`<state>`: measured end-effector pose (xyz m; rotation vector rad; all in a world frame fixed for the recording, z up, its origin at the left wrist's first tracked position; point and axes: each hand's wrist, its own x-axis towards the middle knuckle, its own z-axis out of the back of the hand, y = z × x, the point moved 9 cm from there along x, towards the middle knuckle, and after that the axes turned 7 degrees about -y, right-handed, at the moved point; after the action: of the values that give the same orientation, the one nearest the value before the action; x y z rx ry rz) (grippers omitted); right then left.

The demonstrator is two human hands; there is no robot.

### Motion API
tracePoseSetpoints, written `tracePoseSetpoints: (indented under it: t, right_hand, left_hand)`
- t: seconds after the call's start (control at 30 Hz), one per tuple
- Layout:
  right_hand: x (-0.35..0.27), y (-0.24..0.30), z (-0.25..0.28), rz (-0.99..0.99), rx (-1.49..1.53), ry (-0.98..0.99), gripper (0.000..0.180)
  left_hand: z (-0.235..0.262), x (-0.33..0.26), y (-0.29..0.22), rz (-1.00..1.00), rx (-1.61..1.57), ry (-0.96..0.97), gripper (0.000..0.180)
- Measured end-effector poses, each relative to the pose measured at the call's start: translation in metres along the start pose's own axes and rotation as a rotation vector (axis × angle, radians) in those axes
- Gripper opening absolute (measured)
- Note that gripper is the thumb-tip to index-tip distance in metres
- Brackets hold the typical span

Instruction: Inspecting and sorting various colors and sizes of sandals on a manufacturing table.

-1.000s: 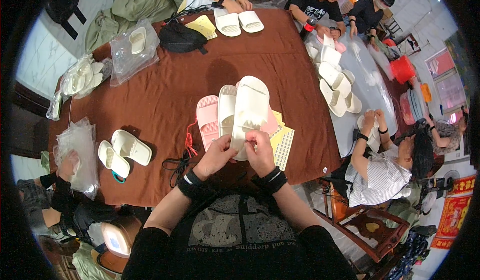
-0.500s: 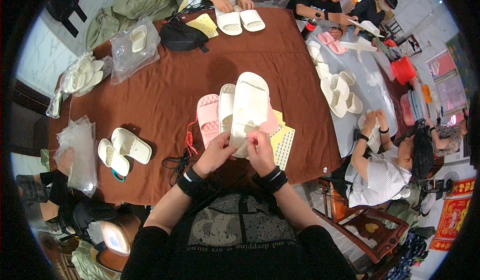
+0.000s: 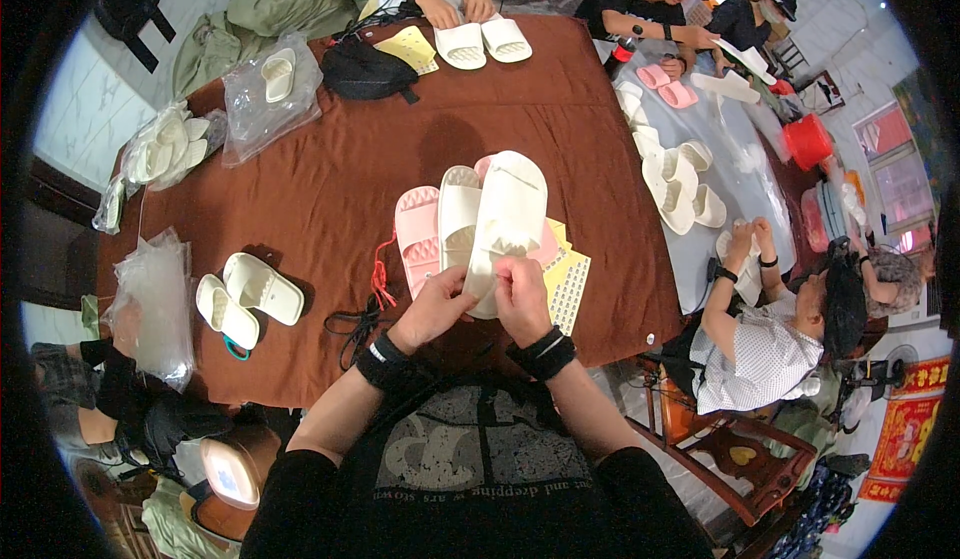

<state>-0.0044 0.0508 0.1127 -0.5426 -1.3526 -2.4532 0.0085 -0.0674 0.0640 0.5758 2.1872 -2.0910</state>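
My left hand (image 3: 438,307) grips the near end of a white slipper (image 3: 514,199), which is tilted up over the table. My right hand (image 3: 522,301) is closed in a pinch against the slipper's near part; whatever is between its fingertips is too small to make out. Under and left of it lie another white slipper (image 3: 459,209) and a pink slipper (image 3: 417,224). More pink shows behind the held slipper. Beside my right hand, partly covered, are yellow sticker sheets (image 3: 568,284).
A brown cloth (image 3: 350,179) covers the table. At left are a white slipper pair (image 3: 262,289) and clear plastic bags (image 3: 155,304). A black bag (image 3: 365,69) lies farther back. Across the table a person's hands (image 3: 455,7) touch white slippers. Co-workers sit along the right-hand table with more slippers (image 3: 678,184).
The held slipper has tipped and shifted slightly nearer and to the right, showing pink behind it. My hands stay at its near end. The person across has moved their hands a little.
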Motion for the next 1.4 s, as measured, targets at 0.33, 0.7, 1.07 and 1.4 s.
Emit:
tracePoseSetpoints:
  t: [0.33,0.7,1.07,1.4]
  right_hand:
    - [-0.008,-0.011,0.007,-0.091,0.170,0.001,0.021]
    - [0.017,-0.005,0.007,0.073,-0.099,0.192,0.014]
    - [0.004,-0.048,0.008,-0.331,0.248,0.052,0.015]
    - [-0.025,-0.067,-0.020,-0.838,0.751,0.172,0.028]
  left_hand:
    - [0.006,0.004,0.006,0.029,-0.028,-0.009,0.032]
    - [0.006,0.005,0.006,0.006,-0.064,0.033,0.032]
    - [0.003,0.002,0.001,0.077,-0.319,0.074,0.031]
    - [0.001,0.005,-0.009,0.055,-0.207,0.044,0.032]
